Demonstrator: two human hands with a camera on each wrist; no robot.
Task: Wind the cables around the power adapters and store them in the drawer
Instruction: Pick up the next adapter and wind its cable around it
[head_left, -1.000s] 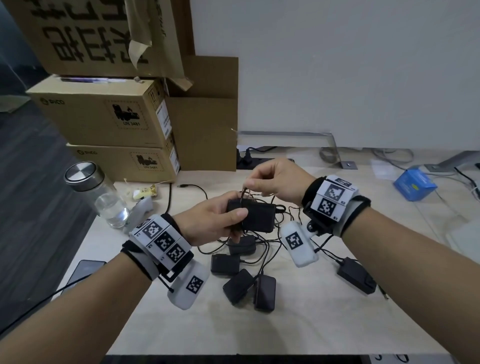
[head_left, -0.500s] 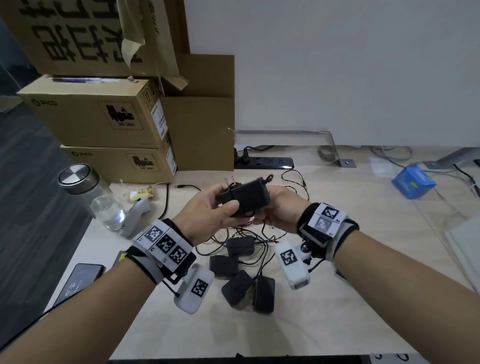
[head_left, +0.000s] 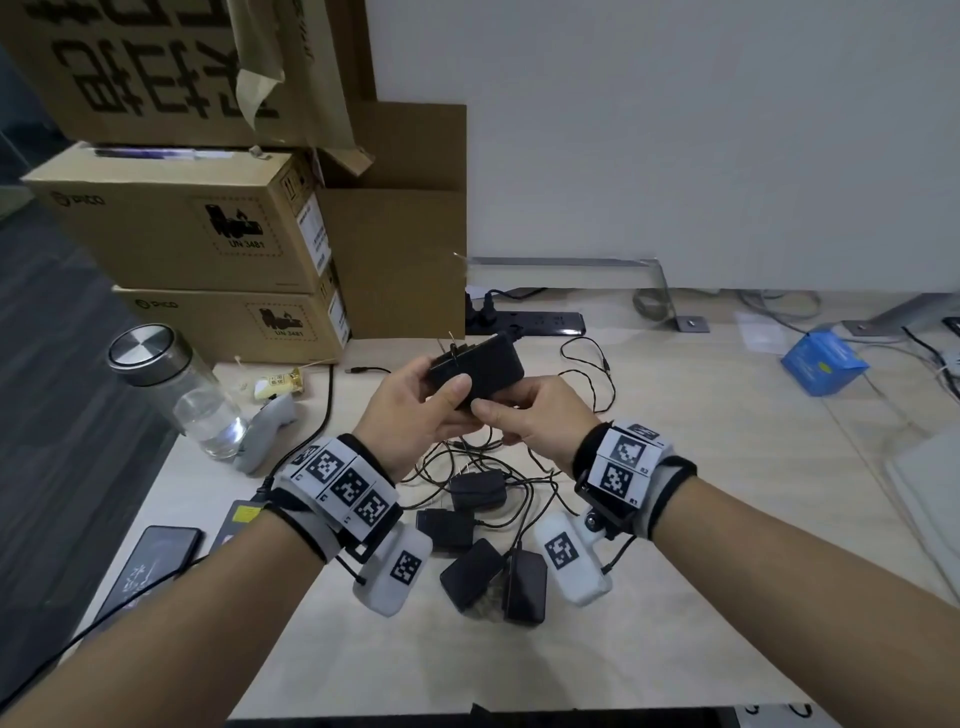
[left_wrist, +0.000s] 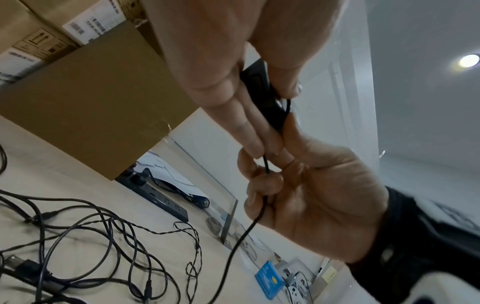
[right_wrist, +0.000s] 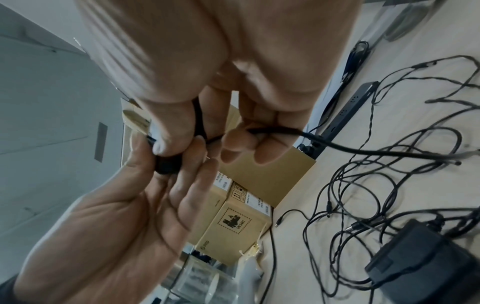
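My left hand (head_left: 447, 400) grips a black power adapter (head_left: 478, 366) above the table, prongs pointing up and away. My right hand (head_left: 493, 415) is just below and right of it and pinches the adapter's thin black cable (left_wrist: 265, 170), which hangs down to the table. In the right wrist view the cable (right_wrist: 275, 130) runs through my curled right fingers beside the adapter (right_wrist: 166, 164). Several more adapters (head_left: 475, 488) (head_left: 524, 584) lie below my hands in a tangle of loose cables (head_left: 519, 467). No drawer is in view.
Stacked cardboard boxes (head_left: 182, 234) stand at the back left, with a glass bottle (head_left: 171, 384) and a grey controller (head_left: 270, 421) in front. A black power strip (head_left: 540, 322) lies against the wall. A blue box (head_left: 823, 364) sits at the far right, a phone (head_left: 150, 561) at the left edge.
My right hand came down from above the adapter to beneath it, taking the cable along. My left hand raised the adapter and tilted it so the prongs face up.
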